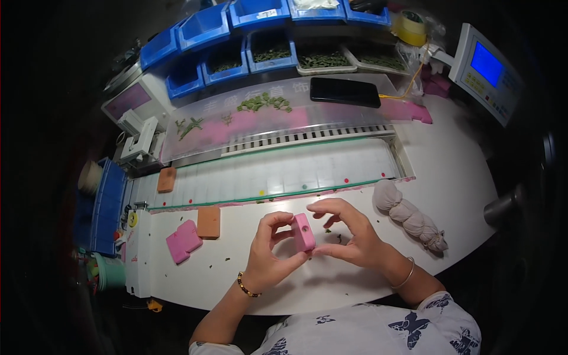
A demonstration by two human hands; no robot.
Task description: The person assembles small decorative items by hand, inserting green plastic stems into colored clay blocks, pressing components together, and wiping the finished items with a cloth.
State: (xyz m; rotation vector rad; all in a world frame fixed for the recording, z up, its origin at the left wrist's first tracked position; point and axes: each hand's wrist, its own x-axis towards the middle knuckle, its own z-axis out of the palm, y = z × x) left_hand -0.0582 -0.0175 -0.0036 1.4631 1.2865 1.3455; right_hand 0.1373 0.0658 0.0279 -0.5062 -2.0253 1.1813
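Head view: your two hands work on the near side of the green-edged strip [260, 171], which serves as landmark throughout. Your left hand [271, 245] grips the pink block [304, 232] between thumb and curled fingers, tilted up on the near side of the strip, its narrow face with a round dark spot toward your right hand [355, 234]. The right fingers and thumb stand wide apart beside the block; whether the thumb tip touches its lower corner, you cannot tell.

The likeliest mishap is a slip or twist of the block, should the left grip loosen while the right thumb nudges that corner. Dark green scraps [227, 259] on the near side of the strip could stick beneath the block if it were laid on them.

Counted: one pink block in hand; two overlapping pink pieces [184, 242] on the near side of the strip; two orange blocks, one near the pink pieces [209, 222], one on the strip's left part [167, 180]; one pale yarn hank [408, 216] beyond the strip's right near corner; beyond its far side, one phone [345, 92] and eight blue bins [271, 61].
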